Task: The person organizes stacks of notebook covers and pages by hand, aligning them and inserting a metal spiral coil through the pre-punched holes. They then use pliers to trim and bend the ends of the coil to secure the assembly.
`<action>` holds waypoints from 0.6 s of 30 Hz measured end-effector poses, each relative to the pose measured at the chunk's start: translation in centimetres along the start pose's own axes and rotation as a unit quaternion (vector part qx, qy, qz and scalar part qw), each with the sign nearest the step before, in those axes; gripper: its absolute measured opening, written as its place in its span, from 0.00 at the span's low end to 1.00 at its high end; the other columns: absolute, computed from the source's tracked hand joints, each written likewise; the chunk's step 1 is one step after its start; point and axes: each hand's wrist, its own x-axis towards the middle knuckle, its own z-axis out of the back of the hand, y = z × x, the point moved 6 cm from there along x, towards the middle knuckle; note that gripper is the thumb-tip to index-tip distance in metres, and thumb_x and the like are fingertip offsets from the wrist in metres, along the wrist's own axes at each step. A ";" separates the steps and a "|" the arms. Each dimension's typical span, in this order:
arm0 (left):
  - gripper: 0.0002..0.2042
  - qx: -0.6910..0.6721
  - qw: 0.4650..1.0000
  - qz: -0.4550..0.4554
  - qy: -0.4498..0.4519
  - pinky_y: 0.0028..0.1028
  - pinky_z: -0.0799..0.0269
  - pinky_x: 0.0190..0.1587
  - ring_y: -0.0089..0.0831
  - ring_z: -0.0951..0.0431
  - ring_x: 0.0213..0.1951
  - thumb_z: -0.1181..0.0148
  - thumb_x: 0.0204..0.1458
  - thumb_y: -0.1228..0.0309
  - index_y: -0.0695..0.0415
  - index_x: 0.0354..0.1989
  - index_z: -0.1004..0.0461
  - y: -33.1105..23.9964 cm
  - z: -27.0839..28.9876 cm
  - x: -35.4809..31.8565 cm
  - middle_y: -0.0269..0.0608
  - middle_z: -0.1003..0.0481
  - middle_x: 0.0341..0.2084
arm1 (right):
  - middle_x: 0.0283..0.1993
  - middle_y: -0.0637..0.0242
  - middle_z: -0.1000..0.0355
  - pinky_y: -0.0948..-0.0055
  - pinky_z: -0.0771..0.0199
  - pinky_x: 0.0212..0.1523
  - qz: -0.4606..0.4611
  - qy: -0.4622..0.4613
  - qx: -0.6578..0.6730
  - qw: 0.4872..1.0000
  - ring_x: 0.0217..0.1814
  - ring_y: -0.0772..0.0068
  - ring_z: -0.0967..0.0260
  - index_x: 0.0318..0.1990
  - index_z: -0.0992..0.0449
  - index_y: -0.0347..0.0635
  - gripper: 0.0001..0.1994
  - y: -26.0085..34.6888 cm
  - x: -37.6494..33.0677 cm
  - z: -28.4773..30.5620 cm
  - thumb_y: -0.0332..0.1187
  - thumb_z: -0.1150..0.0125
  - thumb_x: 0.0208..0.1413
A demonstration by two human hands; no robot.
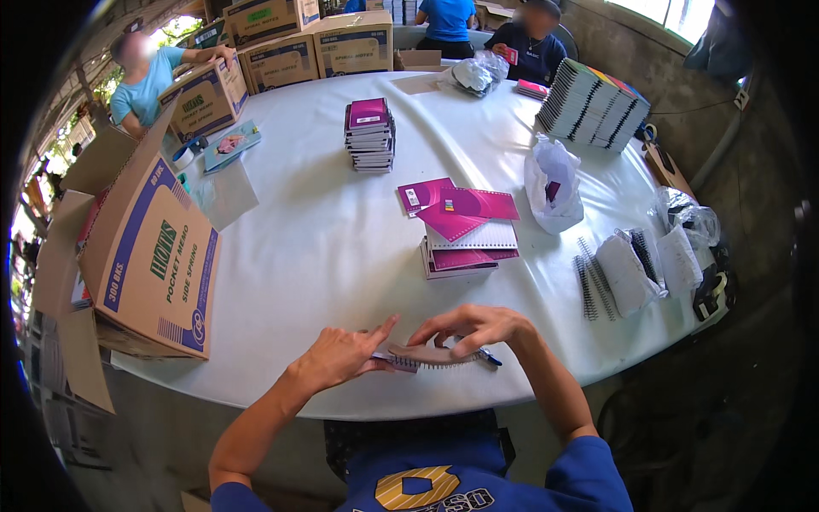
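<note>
- Two hands meet at the near edge of the round white-clothed table (324, 256) — the left hand (341, 357) and the right hand (473, 328) both close on a small spiral-bound notebook with a brownish cover (431, 354).
- Its long axis runs left to right between the fingers; the wire spine faces the person.
- Right fingers arch over the cover, left ones pinch the end.
- Beyond lies a stack of magenta-covered notebooks (467, 235), glossy and flat.

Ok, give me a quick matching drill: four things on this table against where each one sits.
Things:
1 spiral notebook
2 open cardboard box
3 loose spiral coils
4 tall notebook stack

Places:
A far middle of the table
B right side, beside plastic bags
C near edge, between the left hand and right hand
D left edge, on its side

Pairs: 1-C, 2-D, 3-B, 4-A
</note>
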 end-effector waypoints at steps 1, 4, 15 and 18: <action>0.43 -0.001 1.000 -0.003 0.002 0.41 0.23 0.30 0.48 0.19 0.30 0.43 0.51 0.42 0.55 0.70 0.48 -0.1 -0.1 0.1 0.47 0.21 0.29 | 0.60 0.53 0.31 0.62 0.33 0.60 0.000 -0.003 0.002 1.000 0.60 0.60 0.33 0.60 0.29 0.34 0.32 -0.1 0.3 -0.1 0.47 0.37 0.51; 0.43 0.023 1.000 0.001 -0.007 0.40 0.23 0.30 0.47 0.19 0.31 0.41 0.51 0.42 0.54 0.70 0.48 -0.1 0.0 0.2 0.47 0.22 0.32 | 0.60 0.52 0.31 0.62 0.32 0.59 -0.108 -0.014 -0.109 0.988 0.59 0.59 0.31 0.60 0.29 0.36 0.31 -1.7 1.0 0.4 0.46 0.36 0.52; 0.43 -0.020 0.997 0.061 -0.036 0.40 0.22 0.35 0.46 0.19 0.36 0.35 0.47 0.45 0.49 0.70 0.44 1.6 0.5 -0.6 0.47 0.22 0.41 | 0.57 0.54 0.28 0.61 0.33 0.59 -0.067 -0.039 -0.059 0.995 0.58 0.58 0.31 0.60 0.29 0.33 0.36 -1.0 2.2 0.6 0.51 0.36 0.48; 0.43 -0.081 0.992 0.054 -0.079 0.39 0.21 0.40 0.49 0.19 0.41 0.34 0.47 0.46 0.46 0.70 0.45 2.0 0.5 -0.7 0.50 0.25 0.52 | 0.56 0.55 0.28 0.62 0.33 0.58 -0.084 -0.054 -0.054 0.994 0.56 0.58 0.30 0.60 0.29 0.34 0.38 -1.4 2.0 1.2 0.52 0.35 0.45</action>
